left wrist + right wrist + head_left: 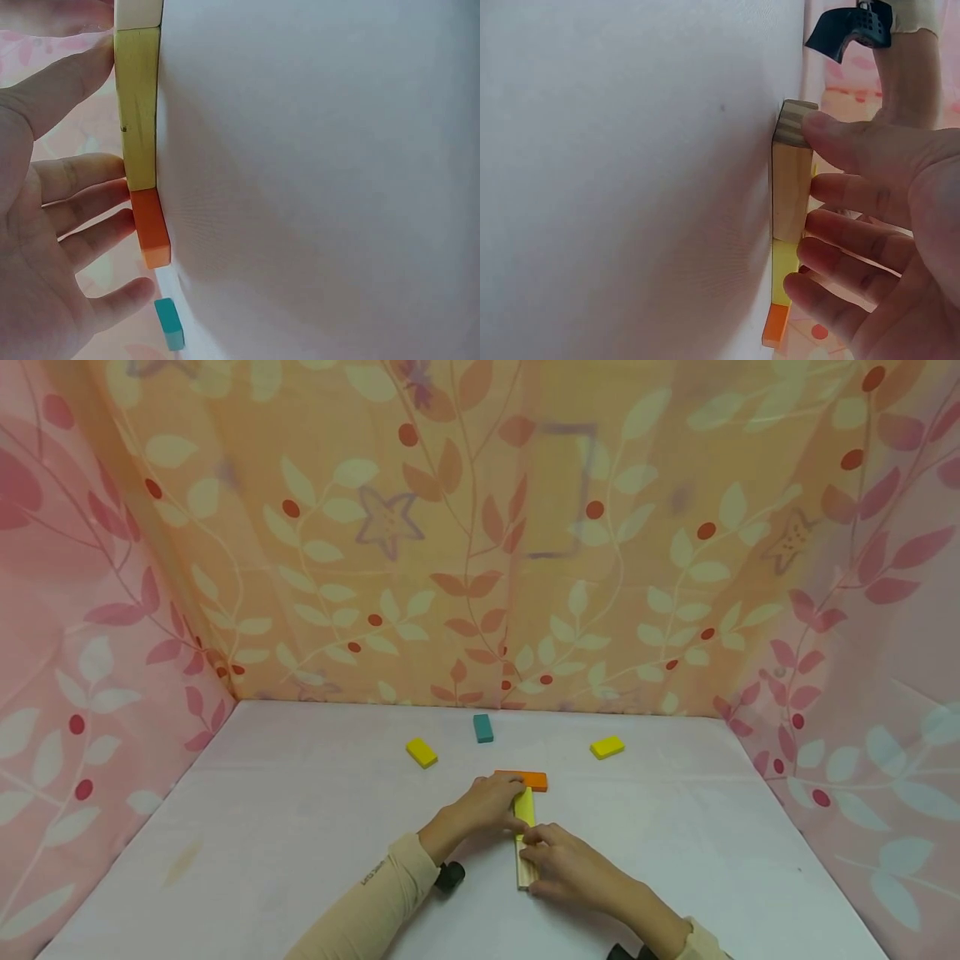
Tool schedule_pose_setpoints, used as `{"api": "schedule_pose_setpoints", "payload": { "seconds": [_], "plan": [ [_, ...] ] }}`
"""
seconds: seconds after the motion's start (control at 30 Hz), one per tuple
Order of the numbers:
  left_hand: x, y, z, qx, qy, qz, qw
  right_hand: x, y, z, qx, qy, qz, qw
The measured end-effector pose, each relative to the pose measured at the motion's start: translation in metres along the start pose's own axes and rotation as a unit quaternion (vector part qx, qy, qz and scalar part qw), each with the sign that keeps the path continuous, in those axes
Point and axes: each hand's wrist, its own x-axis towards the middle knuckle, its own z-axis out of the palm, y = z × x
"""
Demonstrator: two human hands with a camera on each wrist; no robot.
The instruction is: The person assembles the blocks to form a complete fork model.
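A yellow block (524, 806) runs lengthwise towards the person. Its far end meets an orange block (534, 781) laid crosswise, and its near end meets a plain wooden block (524, 868). My left hand (485, 806) spreads over the yellow block, its thumb near the joint with the wooden one. Its other fingertips (112, 166) touch around the yellow and orange joint. Over the wooden block, my right hand (570, 864) puts its thumb by the striped near end. Its nearly straight fingers (840, 225) reach along the top towards the yellow block.
Farther back on the white table (262, 827) lie a teal block (483, 728) and two short yellow blocks, one to the left (422, 752) and one to the right (607, 747). Leaf-patterned curtains (480, 527) stand behind and at both sides.
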Motion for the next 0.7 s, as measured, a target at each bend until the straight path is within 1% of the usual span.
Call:
{"api": "schedule_pose_setpoints", "payload": {
  "seconds": [0.23, 0.4, 0.6, 0.7],
  "plan": [
    [0.0019, -0.0044, 0.0021, -0.009, 0.002, 0.003, 1.0000, -0.0016, 0.0004, 0.0003, 0.012, 0.000, 0.000, 0.9999],
    [0.0035, -0.0076, 0.0031, -0.012, 0.002, 0.002, 0.9999, -0.0002, 0.0015, 0.0019, 0.022, -0.012, 0.009, 0.9997],
    [0.0060, -0.0063, 0.0017, 0.002, 0.000, 0.011, 0.9999, -0.0011, 0.0031, 0.0018, 0.022, -0.019, 0.024, 0.9993],
    [0.0069, -0.0048, 0.0021, -0.001, -0.004, 0.004, 1.0000, -0.0013, 0.0038, 0.0021, 0.027, -0.024, 0.029, 0.9989]
  ]
}}
